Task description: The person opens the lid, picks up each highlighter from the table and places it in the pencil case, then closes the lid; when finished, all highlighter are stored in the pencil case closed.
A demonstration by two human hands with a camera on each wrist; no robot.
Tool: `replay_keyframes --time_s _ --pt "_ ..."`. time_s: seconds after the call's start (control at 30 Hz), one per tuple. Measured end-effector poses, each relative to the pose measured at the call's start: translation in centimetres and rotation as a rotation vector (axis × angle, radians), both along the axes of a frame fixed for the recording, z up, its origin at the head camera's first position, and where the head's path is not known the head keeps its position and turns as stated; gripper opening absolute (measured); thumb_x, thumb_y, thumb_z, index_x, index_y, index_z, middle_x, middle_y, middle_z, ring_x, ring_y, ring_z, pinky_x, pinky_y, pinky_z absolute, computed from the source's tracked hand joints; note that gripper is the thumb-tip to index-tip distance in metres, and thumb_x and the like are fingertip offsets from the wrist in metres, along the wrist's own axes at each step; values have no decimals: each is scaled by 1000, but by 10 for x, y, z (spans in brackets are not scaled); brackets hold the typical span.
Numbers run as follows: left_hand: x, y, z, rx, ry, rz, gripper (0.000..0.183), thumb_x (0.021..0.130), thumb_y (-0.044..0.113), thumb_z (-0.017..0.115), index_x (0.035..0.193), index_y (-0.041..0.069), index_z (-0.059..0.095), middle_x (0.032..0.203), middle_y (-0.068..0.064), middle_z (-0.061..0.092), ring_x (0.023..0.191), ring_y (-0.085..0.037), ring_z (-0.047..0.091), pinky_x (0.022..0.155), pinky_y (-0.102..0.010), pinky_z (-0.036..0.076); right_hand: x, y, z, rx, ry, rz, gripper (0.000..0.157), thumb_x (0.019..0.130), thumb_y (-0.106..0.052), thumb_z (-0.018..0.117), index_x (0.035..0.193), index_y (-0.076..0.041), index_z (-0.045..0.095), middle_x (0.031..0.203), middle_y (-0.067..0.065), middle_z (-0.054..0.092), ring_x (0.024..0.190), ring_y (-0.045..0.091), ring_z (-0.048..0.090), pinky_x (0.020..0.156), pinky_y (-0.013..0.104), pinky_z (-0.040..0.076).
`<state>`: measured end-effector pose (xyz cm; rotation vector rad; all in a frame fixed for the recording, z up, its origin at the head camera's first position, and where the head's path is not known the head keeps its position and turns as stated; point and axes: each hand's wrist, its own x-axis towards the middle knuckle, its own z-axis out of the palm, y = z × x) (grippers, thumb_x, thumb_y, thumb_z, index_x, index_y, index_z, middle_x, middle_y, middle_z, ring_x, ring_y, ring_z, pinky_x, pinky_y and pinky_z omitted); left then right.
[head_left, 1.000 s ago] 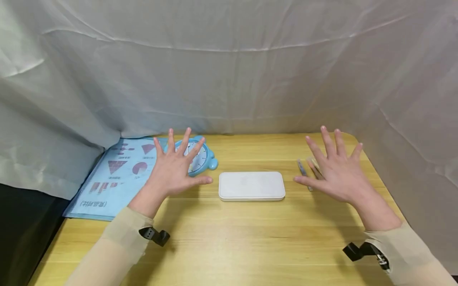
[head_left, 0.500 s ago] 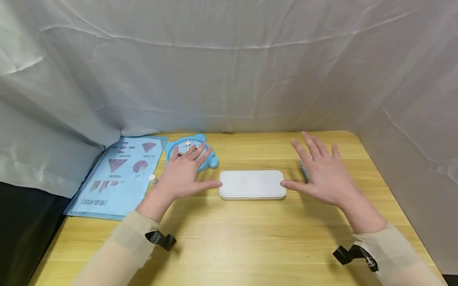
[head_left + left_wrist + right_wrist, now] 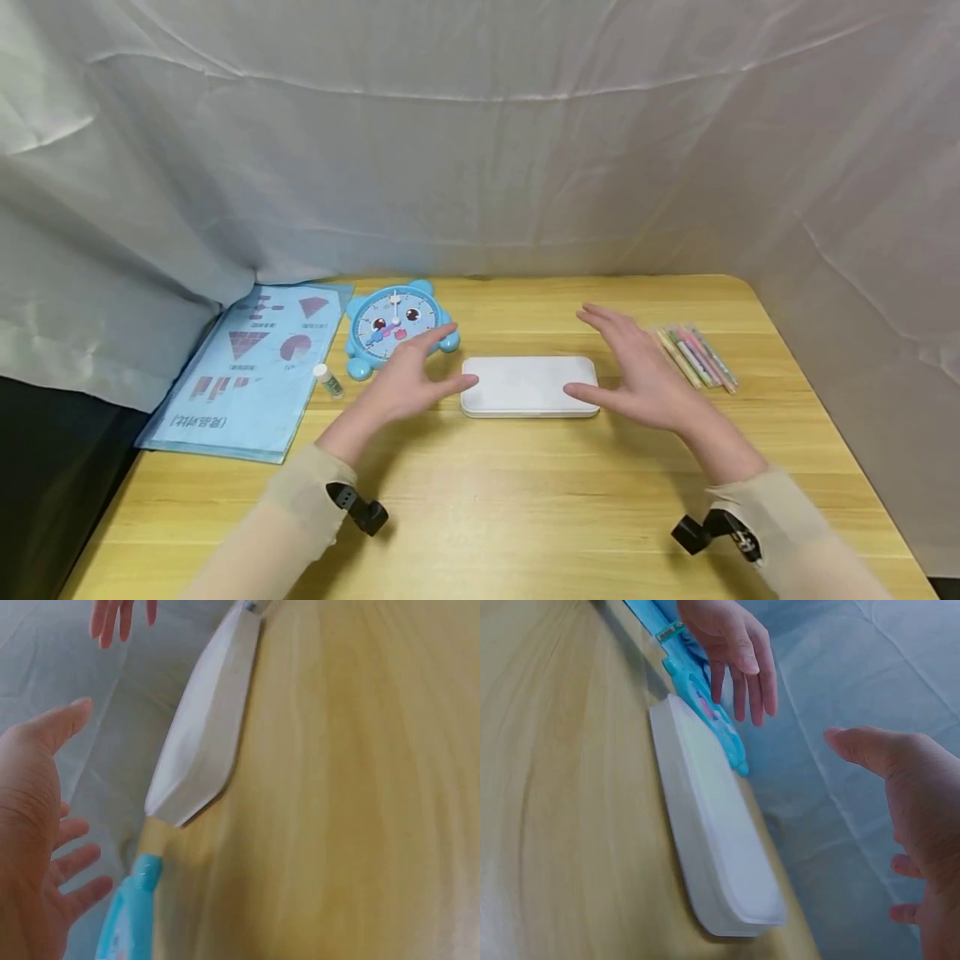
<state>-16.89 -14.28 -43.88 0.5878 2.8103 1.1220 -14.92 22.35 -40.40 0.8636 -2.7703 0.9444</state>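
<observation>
A white rounded case (image 3: 528, 387) lies flat in the middle of the wooden table, its closed lid facing up. My left hand (image 3: 407, 379) hovers at the case's left end, thumb apart from the fingers, holding nothing. Over the case's right end is my right hand (image 3: 637, 375), its thumb above the lid and its fingers stretched forward. In the left wrist view the case (image 3: 202, 720) stands apart from the left hand (image 3: 37, 832). The right wrist view likewise shows a gap between the case (image 3: 712, 817) and the right hand (image 3: 922, 802).
A blue cartoon clock (image 3: 393, 321) sits behind the left hand. A small white-capped tube (image 3: 328, 381) lies beside blue printed sheets (image 3: 247, 367) at the left. Several coloured pens (image 3: 696, 357) lie to the right. Grey cloth (image 3: 480, 150) hangs behind the table.
Both hands have moved inward and lower toward the case, their spread fingers drawing closer together. The clock face, tube and pens have come into fuller view. The case stays put.
</observation>
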Motion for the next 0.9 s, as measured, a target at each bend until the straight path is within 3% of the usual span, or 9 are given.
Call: replay_keyframes --time_s 0.17,0.37,0.6,0.73,0.9 --pt "1 8 -13 67 -40 -55 101 84 60 85 162 13 43 163 -8 45 142 -36 50 114 -52 41 -5 -8 -14 -53 -88 28 103 88 -48 86 168 -16 30 171 6 30 157 32 25 120 66 22" --pt "1 14 -25 40 -42 -60 109 76 62 91 161 12 44 160 -7 49 144 -31 48 117 -50 38 -9 -19 -30 -33 -131 53 107 86 -53 86 168 -13 29 171 8 30 156 36 26 120 65 23" --pt "1 20 -39 9 -52 -78 115 71 56 97 161 10 43 158 -9 50 144 -27 46 119 -46 35 -9 -33 -48 65 -114 58 110 84 -67 81 164 -7 35 167 15 37 154 38 31 121 66 19" --pt "3 22 -46 14 -53 -84 114 70 50 99 160 8 44 155 -10 52 141 -27 49 118 -45 36 -11 -39 -58 103 -68 79 108 84 -66 80 160 -2 40 162 21 42 151 41 34 119 69 20" --pt "5 24 -52 13 -45 -72 112 70 47 99 160 9 44 157 -10 50 143 -27 46 119 -44 34 -12 -43 -67 139 -31 81 105 83 -62 84 158 0 44 161 18 46 149 38 38 119 66 21"
